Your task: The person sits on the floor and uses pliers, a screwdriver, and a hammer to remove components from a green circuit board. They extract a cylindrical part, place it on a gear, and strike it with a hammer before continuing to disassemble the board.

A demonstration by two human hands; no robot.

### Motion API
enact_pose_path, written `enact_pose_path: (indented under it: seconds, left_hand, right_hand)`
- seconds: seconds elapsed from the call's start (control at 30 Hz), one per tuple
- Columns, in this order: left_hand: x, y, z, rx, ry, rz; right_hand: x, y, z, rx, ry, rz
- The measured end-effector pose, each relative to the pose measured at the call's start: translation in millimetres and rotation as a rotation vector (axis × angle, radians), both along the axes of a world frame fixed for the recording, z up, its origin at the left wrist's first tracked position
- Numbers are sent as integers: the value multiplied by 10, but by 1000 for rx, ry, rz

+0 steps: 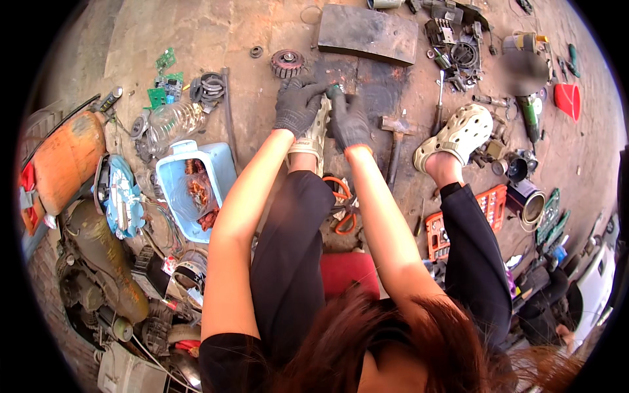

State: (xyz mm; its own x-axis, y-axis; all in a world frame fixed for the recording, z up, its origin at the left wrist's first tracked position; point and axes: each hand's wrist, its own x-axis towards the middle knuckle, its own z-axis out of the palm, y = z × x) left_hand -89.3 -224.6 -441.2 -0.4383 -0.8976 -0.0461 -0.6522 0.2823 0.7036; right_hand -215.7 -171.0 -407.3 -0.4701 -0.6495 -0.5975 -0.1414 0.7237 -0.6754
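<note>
Both of my hands wear dark grey gloves and meet just above my left clog. The fingers of my left hand are curled, their tips reaching toward the other hand. My right hand is closed, and a small green bit shows at its fingertips; what it belongs to is hidden. Just beyond the left hand lies a round, dark reddish rotor-like part. A hammer with a dark handle rests right of my right hand. Orange-handled scissors lie nearer to me, beside my left leg.
A heavy metal block sits ahead. On the left stand a light blue bin with copper-coloured scrap, a plastic bottle and green circuit boards. To the right are a screwdriver, green angle grinder, red cup and orange tool case.
</note>
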Motion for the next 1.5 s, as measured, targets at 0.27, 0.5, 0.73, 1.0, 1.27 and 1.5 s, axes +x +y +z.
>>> enact_pose_path:
  seconds: [0.27, 0.5, 0.73, 1.0, 1.27, 1.5]
  left_hand:
    - [128, -113, 307, 86, -58, 7]
    - [-342, -327, 596, 166, -441, -54]
    - [-414, -247, 1301, 206, -169, -1]
    - [-363, -87, 1557, 64, -132, 70]
    - [-331, -131, 1658, 232, -371, -4]
    - [-74, -45, 1508, 228, -136, -200]
  right_hand:
    - [-9, 110, -583, 9, -502, -71]
    - [38, 152, -84, -513, -180, -157]
    - [-196, 315, 717, -475, -211, -47]
    - [-225, 349, 861, -707, 487, 327]
    - [-150, 401, 781, -591, 271, 346]
    - [-112, 553, 896, -132, -1107, 73]
